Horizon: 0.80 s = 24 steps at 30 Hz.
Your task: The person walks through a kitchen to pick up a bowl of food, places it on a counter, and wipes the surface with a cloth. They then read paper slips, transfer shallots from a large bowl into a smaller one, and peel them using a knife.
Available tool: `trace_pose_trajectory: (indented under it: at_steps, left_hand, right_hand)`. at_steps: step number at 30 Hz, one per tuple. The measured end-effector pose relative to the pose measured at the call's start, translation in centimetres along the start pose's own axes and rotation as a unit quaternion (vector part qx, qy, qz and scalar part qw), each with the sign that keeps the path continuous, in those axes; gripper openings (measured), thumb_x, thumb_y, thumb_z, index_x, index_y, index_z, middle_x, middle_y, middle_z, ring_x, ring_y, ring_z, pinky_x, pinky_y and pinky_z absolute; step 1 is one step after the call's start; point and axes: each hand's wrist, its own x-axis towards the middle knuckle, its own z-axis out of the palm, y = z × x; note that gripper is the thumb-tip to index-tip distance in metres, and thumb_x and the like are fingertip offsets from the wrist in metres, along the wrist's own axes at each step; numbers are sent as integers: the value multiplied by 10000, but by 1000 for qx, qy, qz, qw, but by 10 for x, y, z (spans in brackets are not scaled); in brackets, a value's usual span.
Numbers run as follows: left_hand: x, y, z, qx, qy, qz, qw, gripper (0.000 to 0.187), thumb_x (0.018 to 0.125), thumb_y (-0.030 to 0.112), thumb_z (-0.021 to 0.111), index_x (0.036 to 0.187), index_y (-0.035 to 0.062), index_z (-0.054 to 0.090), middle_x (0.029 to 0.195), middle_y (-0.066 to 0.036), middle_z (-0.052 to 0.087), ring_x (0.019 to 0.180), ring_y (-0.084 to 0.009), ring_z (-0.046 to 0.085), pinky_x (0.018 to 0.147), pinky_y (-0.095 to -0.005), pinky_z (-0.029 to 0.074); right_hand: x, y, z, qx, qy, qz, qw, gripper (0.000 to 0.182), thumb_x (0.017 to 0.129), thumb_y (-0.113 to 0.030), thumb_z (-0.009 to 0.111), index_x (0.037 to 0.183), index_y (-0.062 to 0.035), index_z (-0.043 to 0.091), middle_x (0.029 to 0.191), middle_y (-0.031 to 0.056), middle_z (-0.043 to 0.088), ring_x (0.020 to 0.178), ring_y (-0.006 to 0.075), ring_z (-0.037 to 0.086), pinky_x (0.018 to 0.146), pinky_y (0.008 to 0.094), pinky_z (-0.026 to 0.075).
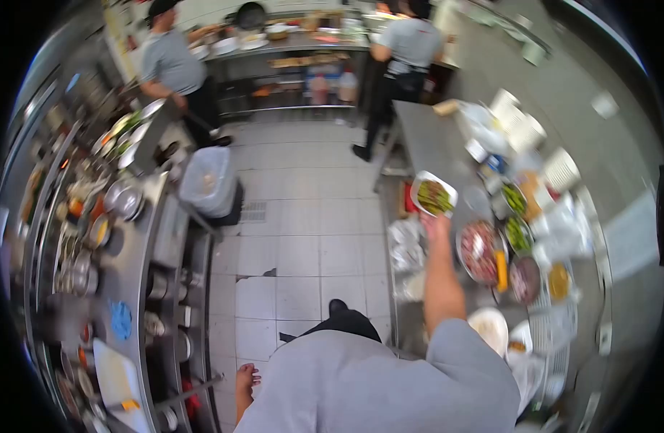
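Observation:
My right hand [436, 225] is closed on the near edge of a white dish [423, 185] with green and brown food [434, 198] in it. The arm reaches forward at the edge of the right-hand metal table [433, 128]. Just right of the dish stands a clear round container [476, 199]. A large bowl of reddish meat [478, 250] is to the right of my forearm. Low on the left, beside my body, hangs my left hand [247, 377], fingers loosely curled, nothing seen in them.
Two co-workers stand ahead, one at left [175, 65], one at right [411, 47]. A lidded grey bin [208, 182] is on the floor at left. The left counter [133, 263] holds metal bowls, a blue cloth [120, 319] and a white cutting board [121, 382].

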Motion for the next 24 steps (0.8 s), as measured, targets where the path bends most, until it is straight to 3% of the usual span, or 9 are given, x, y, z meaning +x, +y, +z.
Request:
trace_pose_trajectory:
  at_steps: [4, 9, 10, 13, 16, 17, 19, 21, 24]
  left_hand:
    - [-25, -11, 19, -34, 37, -61, 997, 251, 906, 285, 569, 1075, 100, 579, 855, -69, 637, 627, -211, 615, 482, -351, 508]
    - [-6, -50, 3, 19, 12, 2, 1000, 259, 896, 268, 563, 1078, 84, 574, 864, -80, 635, 598, -220, 620, 477, -351, 514]
    - [-5, -30, -2, -43, 32, -66, 996, 261, 896, 270, 566, 1078, 83, 574, 868, -79, 634, 600, -219, 620, 478, -347, 513]
    - [24, -2, -20, -142, 54, -117, 981, 264, 898, 276, 567, 1078, 82, 572, 880, -77, 633, 607, -214, 622, 483, -331, 507]
    - [66, 24, -43, -164, 65, -69, 982, 261, 909, 285, 556, 1074, 83, 570, 895, -74, 634, 613, -204, 618, 489, -313, 497]
    - [81, 31, -51, -180, 69, -54, 980, 260, 911, 287, 555, 1073, 83, 571, 895, -72, 633, 614, -199, 617, 490, -312, 497]
    - [103, 38, -68, -212, 82, -25, 973, 259, 915, 291, 553, 1070, 83, 572, 895, -69, 631, 617, -189, 614, 490, -308, 495]
    - [116, 38, -86, -235, 93, -11, 967, 257, 915, 289, 557, 1069, 83, 573, 895, -65, 629, 616, -180, 613, 490, -302, 494]
    - [118, 5, -115, -266, 115, -8, 957, 248, 914, 282, 555, 1066, 87, 576, 890, -61, 626, 614, -170, 612, 489, -294, 494]
  right_hand:
    - [88, 5, -22, 46, 102, 2, 994, 283, 946, -252, 476, 1137, -44, 492, 924, 149, 638, 659, 261, 626, 540, 357, 504]
    - [88, -17, 16, 20, 129, -49, 990, 259, 970, -232, 468, 1171, -78, 522, 997, 93, 626, 790, 195, 603, 609, 321, 491]
    - [76, -20, 35, 6, 157, -70, 985, 263, 972, -238, 470, 1179, -84, 524, 1011, 86, 623, 777, 187, 597, 606, 318, 488]
    - [54, -3, 58, -209, 67, -19, 975, 310, 977, -300, 482, 1224, -116, 518, 1024, 51, 603, 757, 163, 577, 612, 287, 473]
    - [22, 75, 76, -243, -129, 38, 961, 179, 947, -273, 560, 1043, -122, 560, 807, -16, 566, 617, 116, 553, 465, 246, 418]
    - [2, 116, 79, -104, -233, 118, 960, 139, 929, -255, 560, 987, -129, 565, 757, -3, 563, 569, 112, 525, 446, 249, 407]
    - [-41, 212, 96, -447, -179, 109, 870, 87, 889, -185, 546, 939, -128, 589, 726, 31, 598, 534, 152, 559, 418, 290, 422]
    - [-122, 246, 157, -573, -300, 281, 709, 193, 878, -183, 565, 1043, -99, 620, 907, 47, 651, 676, 192, 643, 530, 320, 497]
    - [-174, 286, 258, -600, -419, 294, 614, 321, 881, -205, 584, 1183, -100, 579, 986, 60, 660, 770, 198, 658, 627, 336, 531]
